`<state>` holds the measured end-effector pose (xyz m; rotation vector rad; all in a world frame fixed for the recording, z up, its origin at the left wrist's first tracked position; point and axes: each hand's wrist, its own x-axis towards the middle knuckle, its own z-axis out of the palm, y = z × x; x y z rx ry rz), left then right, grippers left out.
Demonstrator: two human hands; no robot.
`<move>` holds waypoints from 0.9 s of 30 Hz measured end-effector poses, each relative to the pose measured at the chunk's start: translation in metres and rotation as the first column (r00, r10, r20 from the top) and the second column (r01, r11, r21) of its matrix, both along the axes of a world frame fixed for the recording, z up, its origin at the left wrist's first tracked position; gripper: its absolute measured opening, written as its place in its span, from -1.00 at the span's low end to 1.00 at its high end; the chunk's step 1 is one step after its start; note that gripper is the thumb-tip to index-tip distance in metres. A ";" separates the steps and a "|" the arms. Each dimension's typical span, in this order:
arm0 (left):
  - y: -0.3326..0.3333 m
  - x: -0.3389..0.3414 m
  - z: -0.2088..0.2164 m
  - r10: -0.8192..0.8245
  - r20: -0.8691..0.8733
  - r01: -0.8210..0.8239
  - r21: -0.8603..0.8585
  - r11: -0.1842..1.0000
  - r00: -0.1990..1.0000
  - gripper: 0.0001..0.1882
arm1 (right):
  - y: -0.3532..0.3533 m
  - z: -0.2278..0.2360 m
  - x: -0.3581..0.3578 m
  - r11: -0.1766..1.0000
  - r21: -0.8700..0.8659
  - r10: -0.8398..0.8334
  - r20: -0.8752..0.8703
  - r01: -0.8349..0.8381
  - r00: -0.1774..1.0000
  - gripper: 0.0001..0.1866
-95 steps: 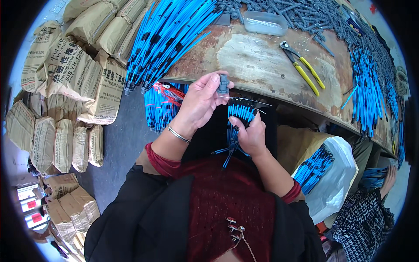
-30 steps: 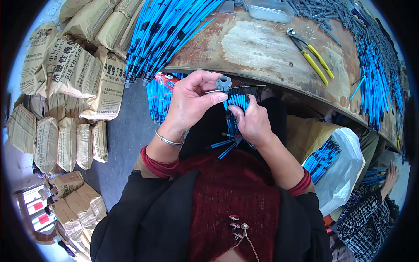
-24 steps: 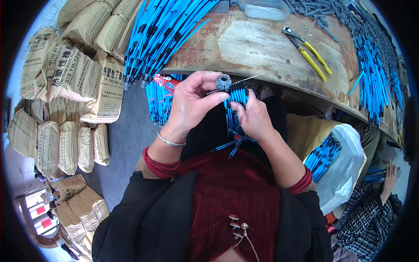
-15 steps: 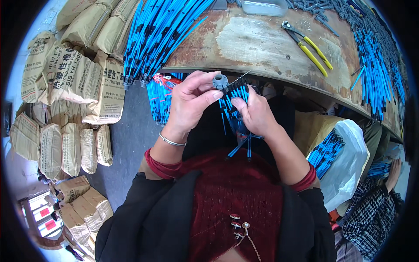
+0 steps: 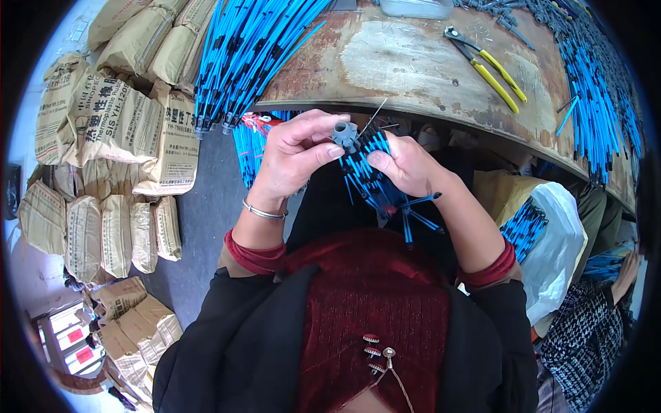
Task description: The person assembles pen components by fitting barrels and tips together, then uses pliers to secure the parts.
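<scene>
Left hand: thumb and fingers pinch a grey ribbed fitting, its round hollow end facing up toward the camera. Right hand: fingers gripped round a bundle of blue rods with black tips, thumb pressed across them; far-side fingers hidden. Fitting and bundle are right beside each other, over the lap, just off the near edge of the worktable. Bundle tilted, several loose lower ends splayed toward the right forearm. Thin wire sticks up at a slant by the rod tips; can't tell if it passes through them.

On the table: yellow-handled pliers, jaws pointing away from the person; clear plastic tray at the far side; heap of grey parts at far right; fanned blue rods at the left end. Brown paper sacks stacked on the left. White bag at right holds more blue rods. Co-worker's patterned sleeve at lower right.
</scene>
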<state>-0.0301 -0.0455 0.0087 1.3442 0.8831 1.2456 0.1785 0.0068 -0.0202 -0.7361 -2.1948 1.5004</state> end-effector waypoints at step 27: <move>0.002 0.072 -0.022 0.564 -0.073 -0.569 -0.094 0.817 0.823 -0.62 | -0.025 -0.013 -0.018 0.860 -0.066 -0.509 -0.159 0.506 0.846 -0.62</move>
